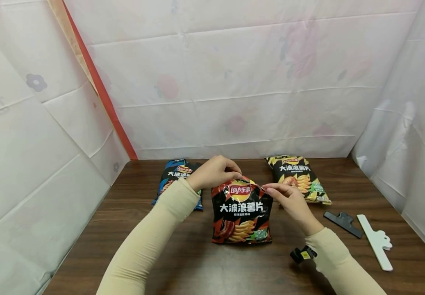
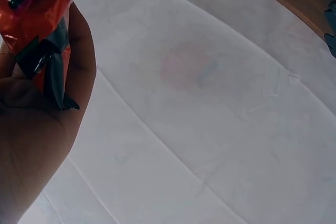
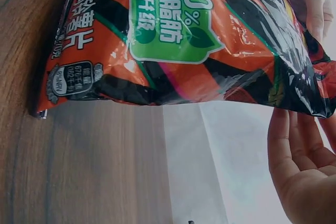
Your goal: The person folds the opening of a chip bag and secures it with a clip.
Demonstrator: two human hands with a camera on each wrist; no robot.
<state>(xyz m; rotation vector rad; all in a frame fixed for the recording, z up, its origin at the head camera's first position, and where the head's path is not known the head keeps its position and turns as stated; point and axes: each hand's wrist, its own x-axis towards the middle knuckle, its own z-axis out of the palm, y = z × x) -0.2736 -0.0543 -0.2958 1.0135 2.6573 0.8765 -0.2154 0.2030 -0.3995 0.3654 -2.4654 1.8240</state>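
Note:
A red and black bag of potato chips (image 1: 242,211) stands upright on the table in the head view, its printed front toward me. My left hand (image 1: 215,172) pinches the top edge near its left side. At the top right corner, my right hand (image 1: 289,201) pinches the edge between thumb and fingers. The left wrist view shows the crumpled top of the bag (image 2: 39,9) against my left hand (image 2: 39,135). Seen from the right wrist, the bag's lower end rests on the wood, and my right hand (image 3: 307,166) holds the top corner.
Behind the left forearm lies a blue chip bag (image 1: 179,176), partly covered. A yellow and black chip bag (image 1: 298,180) lies at the back right. Two sealing clips, one black (image 1: 343,224) and one white (image 1: 375,241), lie at the right. White cloth (image 1: 234,82) surrounds the table.

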